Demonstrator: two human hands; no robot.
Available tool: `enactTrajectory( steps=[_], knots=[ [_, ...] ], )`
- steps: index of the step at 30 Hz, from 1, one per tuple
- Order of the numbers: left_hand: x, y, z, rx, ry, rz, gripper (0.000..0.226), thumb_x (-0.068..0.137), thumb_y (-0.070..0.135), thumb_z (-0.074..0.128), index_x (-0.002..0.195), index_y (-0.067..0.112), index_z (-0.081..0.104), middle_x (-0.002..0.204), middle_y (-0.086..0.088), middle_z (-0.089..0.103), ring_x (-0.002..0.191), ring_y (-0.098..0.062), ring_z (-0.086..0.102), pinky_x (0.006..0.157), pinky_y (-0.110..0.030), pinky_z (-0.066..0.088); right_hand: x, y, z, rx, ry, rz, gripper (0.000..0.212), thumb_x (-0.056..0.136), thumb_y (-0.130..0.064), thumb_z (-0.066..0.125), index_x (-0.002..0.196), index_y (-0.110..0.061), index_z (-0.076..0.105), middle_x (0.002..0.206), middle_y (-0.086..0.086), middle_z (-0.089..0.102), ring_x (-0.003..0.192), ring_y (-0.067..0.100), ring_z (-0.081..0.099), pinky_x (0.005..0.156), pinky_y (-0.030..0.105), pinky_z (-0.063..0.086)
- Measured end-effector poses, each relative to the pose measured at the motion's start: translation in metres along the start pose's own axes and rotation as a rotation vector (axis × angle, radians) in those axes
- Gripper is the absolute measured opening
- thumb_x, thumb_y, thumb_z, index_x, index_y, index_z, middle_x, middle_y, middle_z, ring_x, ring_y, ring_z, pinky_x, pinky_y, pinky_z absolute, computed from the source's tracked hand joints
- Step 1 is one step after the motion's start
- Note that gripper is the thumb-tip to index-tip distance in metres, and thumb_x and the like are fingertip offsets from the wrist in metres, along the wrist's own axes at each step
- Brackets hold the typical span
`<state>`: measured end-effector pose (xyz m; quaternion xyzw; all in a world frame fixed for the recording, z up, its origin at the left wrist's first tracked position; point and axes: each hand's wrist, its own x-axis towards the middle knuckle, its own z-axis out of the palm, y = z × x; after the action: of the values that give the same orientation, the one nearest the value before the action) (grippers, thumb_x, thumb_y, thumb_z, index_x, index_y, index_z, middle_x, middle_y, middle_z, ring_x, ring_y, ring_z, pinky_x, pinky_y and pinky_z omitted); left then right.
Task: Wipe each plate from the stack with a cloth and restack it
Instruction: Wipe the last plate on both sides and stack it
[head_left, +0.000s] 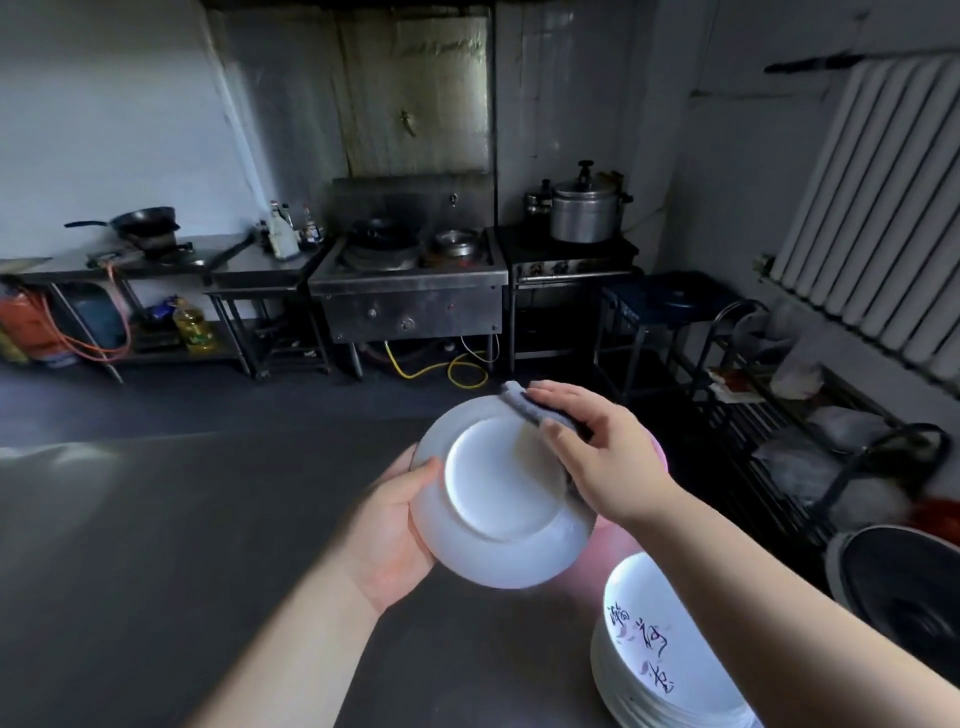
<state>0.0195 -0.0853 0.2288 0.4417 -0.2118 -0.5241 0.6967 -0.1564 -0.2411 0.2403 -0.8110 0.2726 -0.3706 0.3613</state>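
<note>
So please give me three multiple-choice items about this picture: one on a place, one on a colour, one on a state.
1. Where is the stack of plates?
A. on the stove
B. on the table near the person's right arm
C. on the floor

2. What colour is the cloth?
A. grey
B. red
C. green

3. How is the held plate turned?
A. underside facing the camera
B. flat on the table
C. broken in two

Answers: 1 B, it stands low right on the table; 2 A, grey under the right hand; 3 A, its foot ring shows while the left hand grips the rim.
</note>
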Motion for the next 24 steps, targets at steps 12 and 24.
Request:
enactTrajectory(
  steps=[12,24],
  knots=[
    [0.003,-0.012,-0.003,-0.218,0.123,0.114,0.039,0.107,0.012,0.044,0.144,0.015,0.055,0.138,-0.012,0.068,0.118,-0.026,0.070,0.093,-0.043,0.060,-0.029,0.006,0.045,-0.226,0.074,-0.059,0.061,0.109,-0.043,0.038,0.164,-0.018,0.032,0.168,-0.017,0.025,0.157,0.002,0.020,0.127,0.024,0.018],
    [0.009,0.000,-0.016,-0.186,-0.005,-0.012,0.054,0.094,0.007,0.045,0.147,0.015,0.054,0.140,-0.015,0.066,0.129,-0.038,0.063,0.095,-0.058,0.057,-0.024,0.006,0.065,-0.101,0.244,0.043,0.048,0.109,-0.024,0.048,0.156,-0.013,0.047,0.158,-0.011,0.043,0.145,-0.010,0.032,0.119,0.009,0.021]
  ],
)
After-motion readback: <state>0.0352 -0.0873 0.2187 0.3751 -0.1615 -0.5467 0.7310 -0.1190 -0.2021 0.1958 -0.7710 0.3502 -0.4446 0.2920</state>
